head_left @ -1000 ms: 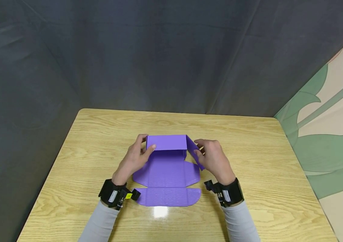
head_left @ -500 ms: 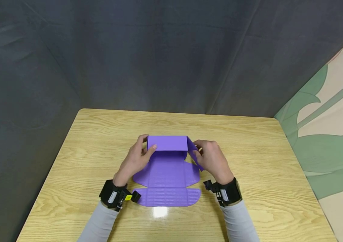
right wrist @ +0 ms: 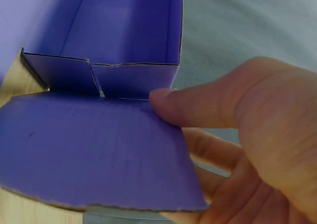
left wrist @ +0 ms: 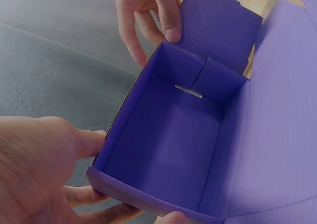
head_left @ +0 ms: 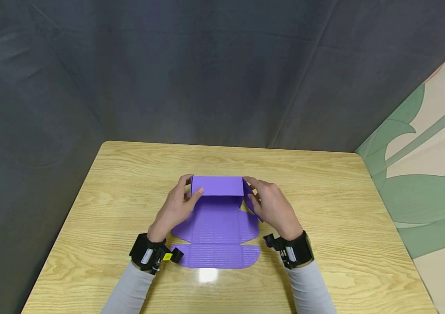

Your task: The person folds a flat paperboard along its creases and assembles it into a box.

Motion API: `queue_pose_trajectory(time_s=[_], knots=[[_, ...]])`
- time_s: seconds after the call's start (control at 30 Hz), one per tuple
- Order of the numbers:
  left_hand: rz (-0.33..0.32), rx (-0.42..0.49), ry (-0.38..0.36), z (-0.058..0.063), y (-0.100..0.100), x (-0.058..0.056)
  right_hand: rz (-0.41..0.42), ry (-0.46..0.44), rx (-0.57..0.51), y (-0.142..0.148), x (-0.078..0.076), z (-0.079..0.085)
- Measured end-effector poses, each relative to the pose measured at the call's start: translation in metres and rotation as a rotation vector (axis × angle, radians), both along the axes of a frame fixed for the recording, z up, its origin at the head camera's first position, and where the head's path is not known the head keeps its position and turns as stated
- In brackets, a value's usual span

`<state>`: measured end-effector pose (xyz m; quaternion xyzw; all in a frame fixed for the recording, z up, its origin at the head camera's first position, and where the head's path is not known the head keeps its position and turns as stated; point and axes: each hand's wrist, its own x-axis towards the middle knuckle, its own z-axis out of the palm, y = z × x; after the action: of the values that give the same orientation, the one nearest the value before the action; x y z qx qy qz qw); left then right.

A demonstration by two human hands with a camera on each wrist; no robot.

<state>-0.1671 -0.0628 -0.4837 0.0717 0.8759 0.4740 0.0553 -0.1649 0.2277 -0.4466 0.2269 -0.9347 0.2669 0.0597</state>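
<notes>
A purple cardboard box (head_left: 217,186), partly folded, stands on its side, its open inside (left wrist: 168,135) showing in the left wrist view. Its lid panel with side flaps (head_left: 216,231) lies spread toward the person. My left hand (head_left: 175,203) grips the box's left end, thumb on the near wall and fingers behind. At the right end, my right hand (head_left: 273,205) holds the unfolded side flap (right wrist: 94,149) between thumb and fingers. Two small inner flaps (right wrist: 131,80) stand across that end, a narrow gap between them. The left end's outside is mostly hidden by my left hand.
The box rests on a light wood table (head_left: 324,192). A dark grey curtain (head_left: 207,78) hangs behind the far edge, and a floral cloth (head_left: 422,174) hangs at the right. Wrist cameras are strapped to both wrists.
My right hand's fingers have shifted left and farther along the side flap, toward the box's far right corner. The flap has swung slightly inward. My left hand stays nearly still on the box.
</notes>
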Motion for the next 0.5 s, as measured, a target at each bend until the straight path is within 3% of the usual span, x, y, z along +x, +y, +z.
queue_pose_trajectory(time_s=[0.17,0.27,0.4,0.5], knots=[[0.004,0.011,-0.001,-0.0005,-0.0001,-0.0008,0.009,0.039,-0.01,-0.0003,-0.0001,-0.0014],[0.0,0.013,0.002,-0.0006,0.0006,-0.0014,0.013,0.017,-0.02,0.0001,-0.0004,-0.0017],[-0.006,0.018,0.004,-0.0004,0.001,-0.002,-0.017,-0.093,-0.024,0.0026,-0.0012,-0.002],[-0.005,0.017,0.009,-0.0002,0.0006,-0.002,-0.078,-0.23,0.026,0.0056,-0.002,-0.0036]])
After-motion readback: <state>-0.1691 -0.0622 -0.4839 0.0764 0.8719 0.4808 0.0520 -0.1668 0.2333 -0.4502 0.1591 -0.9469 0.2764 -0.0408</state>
